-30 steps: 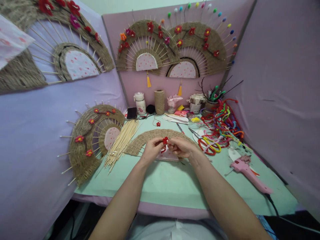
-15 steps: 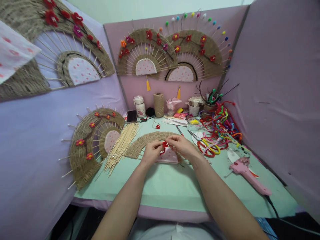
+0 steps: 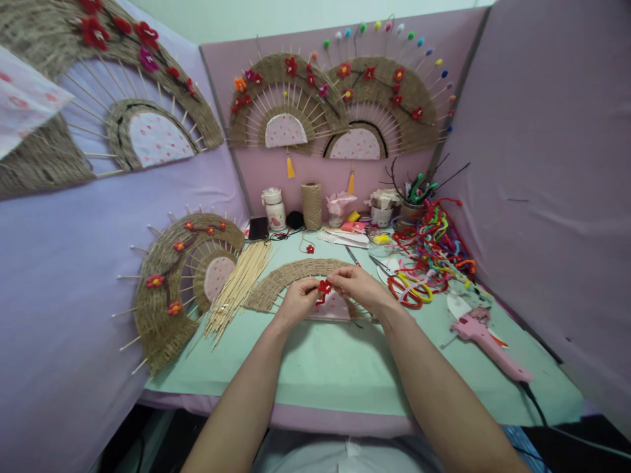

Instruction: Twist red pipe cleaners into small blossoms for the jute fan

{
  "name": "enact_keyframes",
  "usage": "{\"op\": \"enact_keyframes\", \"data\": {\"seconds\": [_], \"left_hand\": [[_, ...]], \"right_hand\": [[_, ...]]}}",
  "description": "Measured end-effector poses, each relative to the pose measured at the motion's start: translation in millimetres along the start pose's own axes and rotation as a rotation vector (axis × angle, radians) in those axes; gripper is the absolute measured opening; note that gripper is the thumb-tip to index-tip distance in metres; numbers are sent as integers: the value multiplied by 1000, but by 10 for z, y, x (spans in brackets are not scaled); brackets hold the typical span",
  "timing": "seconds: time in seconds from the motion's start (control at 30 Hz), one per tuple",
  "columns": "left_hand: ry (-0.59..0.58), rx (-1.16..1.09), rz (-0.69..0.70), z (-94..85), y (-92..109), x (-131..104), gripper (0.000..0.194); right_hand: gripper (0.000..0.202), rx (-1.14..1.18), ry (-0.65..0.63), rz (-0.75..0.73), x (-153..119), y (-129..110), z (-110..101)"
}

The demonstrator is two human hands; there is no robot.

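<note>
Between my two hands is a small red pipe-cleaner flower (image 3: 324, 288), with a short curled tail hanging below it. My left hand (image 3: 300, 301) pinches it from the left side. From the right, the fingertips of my right hand (image 3: 355, 284) are closed on its upper right edge. Both hands are above a woven twine fan (image 3: 276, 281) that lies on the table, its half-round centre covered in pale pink spotted cloth (image 3: 336, 309). My wrists partly cover the fan's lower edge. A finished red flower (image 3: 310, 249) on a thin loop lies beyond the fan.
Bamboo sticks (image 3: 239, 289) and a decorated fan (image 3: 162, 312) are to the left. Scissors (image 3: 407, 292), a heap of coloured pipe cleaners (image 3: 438, 240) and a pink glue gun (image 3: 493, 345) with its cord lie right. A twine spool (image 3: 311, 205) stands behind.
The view has shifted very slightly. Both hands stay in nearly the same place, and the red flower has turned a little between the fingers.
</note>
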State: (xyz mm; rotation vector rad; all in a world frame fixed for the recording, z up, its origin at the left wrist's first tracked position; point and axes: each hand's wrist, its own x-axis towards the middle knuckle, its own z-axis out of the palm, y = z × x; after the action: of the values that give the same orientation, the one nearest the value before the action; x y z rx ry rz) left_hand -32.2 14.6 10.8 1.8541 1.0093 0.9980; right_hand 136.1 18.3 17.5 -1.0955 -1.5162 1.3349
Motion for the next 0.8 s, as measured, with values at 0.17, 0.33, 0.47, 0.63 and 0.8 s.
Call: {"op": "enact_keyframes", "data": {"seconds": [0.17,0.33,0.47,0.63,0.8], "left_hand": [[-97,26,-30,-9,-23,-9,25],[-140,45,-84,5,-68,-11,19],[-162,42,-130,17,-100,-12,17],[-167,37,-134,35,-92,-17,17],[33,-83,-118,29,-62,3,19]], "right_hand": [[26,-157,0,4,-37,-79,-5],[26,-231,-4,9,-26,-49,-24],[29,-304,-68,19,-26,-36,-53],[33,-367,-140,4,-27,-41,-45],[30,-252,40,-87,24,-17,2]]}}
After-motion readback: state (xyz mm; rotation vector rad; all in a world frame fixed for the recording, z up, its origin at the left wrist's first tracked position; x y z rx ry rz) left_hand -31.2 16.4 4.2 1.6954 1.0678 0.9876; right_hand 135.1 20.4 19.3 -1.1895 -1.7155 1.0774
